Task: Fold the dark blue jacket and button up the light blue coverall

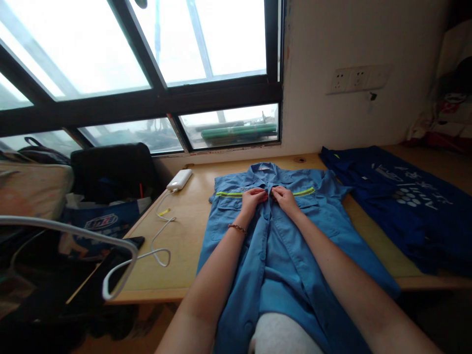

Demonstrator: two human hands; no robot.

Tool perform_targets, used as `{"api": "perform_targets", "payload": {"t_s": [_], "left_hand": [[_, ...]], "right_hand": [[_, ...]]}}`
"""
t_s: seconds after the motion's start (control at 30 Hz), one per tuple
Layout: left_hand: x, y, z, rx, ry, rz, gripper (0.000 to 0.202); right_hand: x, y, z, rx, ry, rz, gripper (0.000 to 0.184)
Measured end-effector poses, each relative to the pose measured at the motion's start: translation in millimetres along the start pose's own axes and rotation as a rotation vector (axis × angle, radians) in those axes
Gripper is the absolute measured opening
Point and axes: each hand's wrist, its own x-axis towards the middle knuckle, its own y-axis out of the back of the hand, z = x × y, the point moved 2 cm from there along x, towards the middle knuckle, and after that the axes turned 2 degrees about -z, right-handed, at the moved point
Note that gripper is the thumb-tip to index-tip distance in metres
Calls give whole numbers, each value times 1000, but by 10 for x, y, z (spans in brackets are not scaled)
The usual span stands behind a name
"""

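A blue work shirt [236, 236] with yellow reflective strips lies face up, its collar toward the window and its lower part hanging over the near table edge. The front is unbuttoned below the chest. My left hand [254, 199] pinches one front edge at chest height, beside the left end strip. Close by, my right hand [283, 197] pinches the opposite front edge. Both sets of fingers are closed on the cloth, and a small gap separates the hands. Whether a button sits between the fingertips is hidden.
On the wooden table [184, 236] a white power bank [179, 180] trails a white cable [162, 236] leftward. A dark blue printed garment [405, 196] lies at the right. Bags and a black chair [114, 167] stand left of the table. The window and wall bound the far side.
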Motion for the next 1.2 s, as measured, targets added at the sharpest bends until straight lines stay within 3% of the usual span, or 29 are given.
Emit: {"api": "perform_targets", "payload": {"t_s": [0.23,0.57,0.83,0.97,1.2], "left_hand": [[12,-66,9,157,-66,37,28],[89,7,-53,451,-196,160,8],[61,-11,-64,182,-38,180,14],[47,7,-46,46,26,102,21],[24,1,-7,-11,20,15,23]], "right_hand": [[-56,-42,-94,-347,166,-74,25],[-123,-107,-118,-556,208,-187,24],[-133,-118,-177,-516,215,-173,21],[-134,-120,-194,-440,230,-136,24],[-126,-107,-167,-349,224,-89,28]]}}
